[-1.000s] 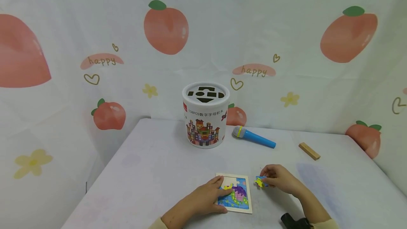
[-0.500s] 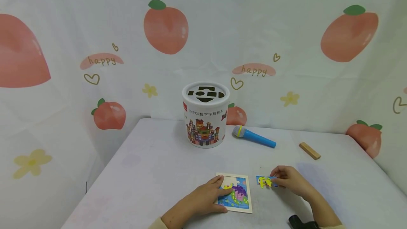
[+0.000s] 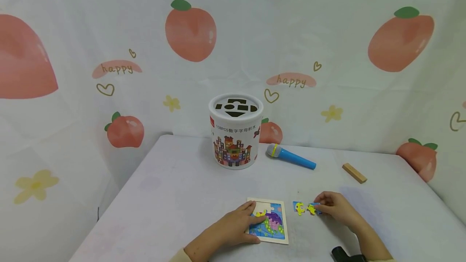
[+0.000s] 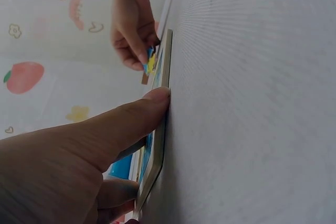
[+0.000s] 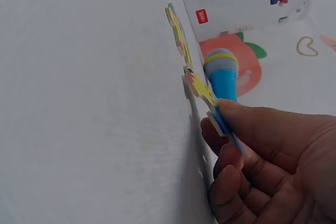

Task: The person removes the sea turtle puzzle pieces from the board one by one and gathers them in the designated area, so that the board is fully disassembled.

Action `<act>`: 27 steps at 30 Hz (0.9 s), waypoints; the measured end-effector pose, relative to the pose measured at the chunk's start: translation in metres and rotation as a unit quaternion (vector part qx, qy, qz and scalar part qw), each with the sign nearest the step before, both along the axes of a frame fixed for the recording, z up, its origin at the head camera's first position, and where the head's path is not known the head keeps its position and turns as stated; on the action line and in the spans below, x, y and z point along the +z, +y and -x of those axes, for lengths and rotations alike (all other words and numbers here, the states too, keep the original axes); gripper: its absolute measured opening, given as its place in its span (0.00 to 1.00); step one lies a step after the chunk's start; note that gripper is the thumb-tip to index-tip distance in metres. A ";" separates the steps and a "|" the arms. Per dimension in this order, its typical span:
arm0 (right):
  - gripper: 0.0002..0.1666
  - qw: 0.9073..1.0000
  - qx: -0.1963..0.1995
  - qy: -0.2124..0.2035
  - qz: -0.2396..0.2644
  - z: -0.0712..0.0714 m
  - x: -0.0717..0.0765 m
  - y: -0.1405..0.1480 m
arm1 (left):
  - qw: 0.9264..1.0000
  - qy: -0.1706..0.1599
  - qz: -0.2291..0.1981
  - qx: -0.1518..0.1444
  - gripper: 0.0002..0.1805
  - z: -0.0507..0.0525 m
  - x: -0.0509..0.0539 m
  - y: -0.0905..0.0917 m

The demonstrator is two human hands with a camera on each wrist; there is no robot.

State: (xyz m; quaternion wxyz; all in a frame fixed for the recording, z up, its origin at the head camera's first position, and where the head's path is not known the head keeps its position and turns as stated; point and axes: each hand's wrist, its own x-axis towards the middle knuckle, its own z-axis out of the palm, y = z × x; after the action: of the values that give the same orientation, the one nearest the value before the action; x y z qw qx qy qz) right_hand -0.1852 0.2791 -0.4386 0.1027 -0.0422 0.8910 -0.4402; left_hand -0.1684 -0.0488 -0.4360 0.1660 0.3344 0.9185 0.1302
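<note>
Fingers spread, my left hand (image 3: 233, 225) rests across a square wooden-framed puzzle (image 3: 286, 229), one finger over its picture. The left wrist view has the thumb of that hand (image 4: 68, 156) against the frame's edge (image 4: 157, 153). Between thumb and fingers, my right hand (image 3: 338, 210) pinches a blue and yellow puzzle piece (image 3: 311, 209), seen tilted at the tabletop in the right wrist view (image 5: 201, 88). Another such piece (image 3: 299, 208) lies between it and the frame, a small gap from the pinched one. The frame's upper left shows bare wood.
A white bucket (image 3: 236, 144) with shaped holes in its lid stands at the back of the table. Right of it lie a blue toy microphone (image 3: 295, 159) and a wooden block (image 3: 354, 173). A black object (image 3: 346, 255) is by the right wrist.
My right hand has moved right, away from the frame, with the pinched piece. The other piece, earlier against it, now lies apart from it. My left hand has stayed in place.
</note>
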 end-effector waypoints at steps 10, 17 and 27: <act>0.13 0.999 -0.053 -0.007 -0.009 0.001 -0.006 0.001 | 1.000 -0.002 -0.003 0.000 0.34 0.000 0.001 0.000; 0.13 0.998 -0.065 -0.015 -0.004 0.000 -0.007 0.000 | 1.000 -0.006 -0.004 -0.002 0.34 0.000 0.002 0.000; 0.11 0.996 -0.083 -0.009 -0.010 0.002 -0.009 -0.004 | 1.000 -0.002 -0.001 -0.001 0.34 0.001 0.001 0.000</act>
State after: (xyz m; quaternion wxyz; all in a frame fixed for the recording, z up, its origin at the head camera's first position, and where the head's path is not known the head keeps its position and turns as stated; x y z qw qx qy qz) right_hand -0.1872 0.2754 -0.4472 0.0745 0.0371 0.8947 -0.4388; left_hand -0.1690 -0.0487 -0.4353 0.1674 0.3349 0.9179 0.1316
